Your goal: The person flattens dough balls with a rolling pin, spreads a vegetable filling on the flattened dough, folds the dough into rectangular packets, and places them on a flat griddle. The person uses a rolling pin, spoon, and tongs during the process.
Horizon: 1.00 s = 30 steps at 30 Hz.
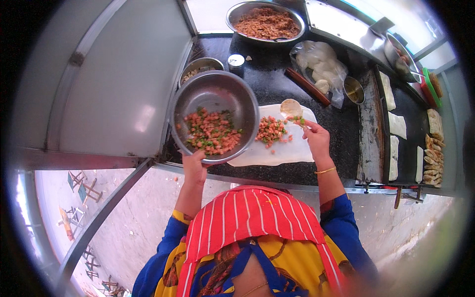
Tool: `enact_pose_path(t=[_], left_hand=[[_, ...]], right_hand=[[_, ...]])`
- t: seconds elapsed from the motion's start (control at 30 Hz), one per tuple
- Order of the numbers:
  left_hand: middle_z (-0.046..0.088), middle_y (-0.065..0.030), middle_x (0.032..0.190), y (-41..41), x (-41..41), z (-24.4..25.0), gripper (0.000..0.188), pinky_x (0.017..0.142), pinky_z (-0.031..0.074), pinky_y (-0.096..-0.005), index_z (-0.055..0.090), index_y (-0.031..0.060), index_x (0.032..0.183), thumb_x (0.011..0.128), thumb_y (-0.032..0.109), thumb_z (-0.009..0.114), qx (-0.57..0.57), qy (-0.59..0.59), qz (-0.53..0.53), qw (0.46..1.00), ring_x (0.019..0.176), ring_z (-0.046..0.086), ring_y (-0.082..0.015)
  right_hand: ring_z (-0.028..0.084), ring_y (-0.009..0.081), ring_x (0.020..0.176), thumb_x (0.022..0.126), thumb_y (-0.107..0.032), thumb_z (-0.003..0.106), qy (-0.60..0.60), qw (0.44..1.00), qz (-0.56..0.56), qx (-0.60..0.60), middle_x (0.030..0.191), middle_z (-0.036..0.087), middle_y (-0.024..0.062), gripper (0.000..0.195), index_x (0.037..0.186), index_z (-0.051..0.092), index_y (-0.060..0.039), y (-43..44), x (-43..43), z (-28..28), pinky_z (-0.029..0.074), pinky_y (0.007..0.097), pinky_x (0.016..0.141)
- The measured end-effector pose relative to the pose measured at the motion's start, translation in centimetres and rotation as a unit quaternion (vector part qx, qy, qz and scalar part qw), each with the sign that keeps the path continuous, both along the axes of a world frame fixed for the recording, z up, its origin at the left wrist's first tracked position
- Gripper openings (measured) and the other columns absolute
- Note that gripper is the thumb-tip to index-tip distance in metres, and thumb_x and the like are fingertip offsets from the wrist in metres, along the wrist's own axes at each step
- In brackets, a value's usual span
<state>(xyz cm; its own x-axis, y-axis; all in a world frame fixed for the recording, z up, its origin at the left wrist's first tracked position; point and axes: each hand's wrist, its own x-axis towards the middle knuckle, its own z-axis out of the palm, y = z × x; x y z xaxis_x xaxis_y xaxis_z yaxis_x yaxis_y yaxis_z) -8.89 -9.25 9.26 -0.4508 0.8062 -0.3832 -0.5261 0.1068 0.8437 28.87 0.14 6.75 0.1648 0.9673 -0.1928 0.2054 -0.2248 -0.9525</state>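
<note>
My left hand [194, 167] grips the near rim of a steel bowl [237, 89], tilted toward me over the counter's left part. Diced pink filling with chopped greens [213, 130] lies inside. To its right, a thin sheet of dough [293, 152] is spread on the counter, partly hidden by the bowl. A heap of the same filling [271, 130] rests on this sheet. My right hand [317, 140] pinches what looks like a pale, round-headed spoon [291, 108] above the dough's right side. Bits of filling cling near my fingertips.
Behind are a small bowl [191, 67], a shaker [236, 61], a large basin of reddish filling [265, 24], a wooden rolling pin [308, 87], bagged dough [321, 61] and an oil cup [354, 90]. At right, a griddle [410, 148] carries dough pieces; a grey panel [111, 85] bounds the left.
</note>
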Motion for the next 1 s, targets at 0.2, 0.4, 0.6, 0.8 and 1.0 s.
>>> enact_pose_path(t=[0.2, 0.4, 0.6, 0.8, 1.0], left_hand=[[0.062, -0.0092, 0.102, 4.4, 4.1, 0.6, 0.053, 0.061, 0.064, -0.0428, 0.052, -0.0022, 0.125, 0.073, -0.015, 0.053, -0.009, -0.019, -0.068, 0.997, 0.081, 0.068, -0.0246], [0.062, -0.0105, 0.102, 5.8, 3.6, 0.8, 0.047, 0.074, 0.063, -0.0492, 0.053, -0.0050, 0.121, 0.075, -0.013, 0.051, -0.019, 0.038, -0.052, 0.998, 0.087, 0.068, -0.0286], [0.062, -0.0169, 0.116, 4.5, 0.7, 1.2, 0.063, 0.075, 0.062, -0.0514, 0.046, -0.0114, 0.133, 0.070, -0.014, 0.046, -0.019, 0.051, -0.009, 0.998, 0.095, 0.070, -0.0348], [0.064, -0.0182, 0.115, 3.7, -0.1, 1.7, 0.062, 0.072, 0.063, -0.0509, 0.048, -0.0106, 0.133, 0.071, -0.013, 0.046, -0.036, 0.074, -0.018, 0.996, 0.097, 0.071, -0.0360], [0.063, -0.0164, 0.120, 5.3, 1.2, 0.0, 0.065, 0.076, 0.065, -0.0525, 0.047, -0.0033, 0.138, 0.074, -0.012, 0.047, -0.016, 0.065, -0.061, 0.996, 0.100, 0.070, -0.0354]], right_hand=[[0.061, 0.0087, 0.065, 0.092, -0.005, 0.067, -0.088, 0.991, 0.013, 0.101, 0.072, 0.068, 0.0027, 0.032, 0.123, 0.073, -0.0089, -0.7, -2.5, 5.4, 0.049, 0.0259, 0.063], [0.068, 0.0212, 0.065, 0.089, -0.015, 0.069, -0.143, 0.990, -0.004, 0.005, 0.075, 0.071, 0.0109, 0.029, 0.117, 0.076, -0.0155, -0.2, 1.2, 2.1, 0.052, 0.0343, 0.063], [0.071, 0.0354, 0.077, 0.090, -0.016, 0.066, -0.263, 0.959, 0.096, 0.041, 0.086, 0.073, 0.0160, 0.029, 0.117, 0.075, -0.0204, -2.6, -4.7, -0.3, 0.055, 0.0445, 0.069], [0.070, 0.0362, 0.082, 0.090, -0.017, 0.067, -0.302, 0.950, 0.078, 0.026, 0.088, 0.073, 0.0173, 0.029, 0.117, 0.075, -0.0185, -3.0, -4.2, -3.3, 0.055, 0.0453, 0.072], [0.063, 0.0123, 0.061, 0.088, -0.005, 0.067, -0.154, 0.980, 0.037, -0.122, 0.073, 0.070, 0.0079, 0.028, 0.115, 0.076, -0.0053, -2.4, 0.0, -1.9, 0.051, 0.0312, 0.059]])
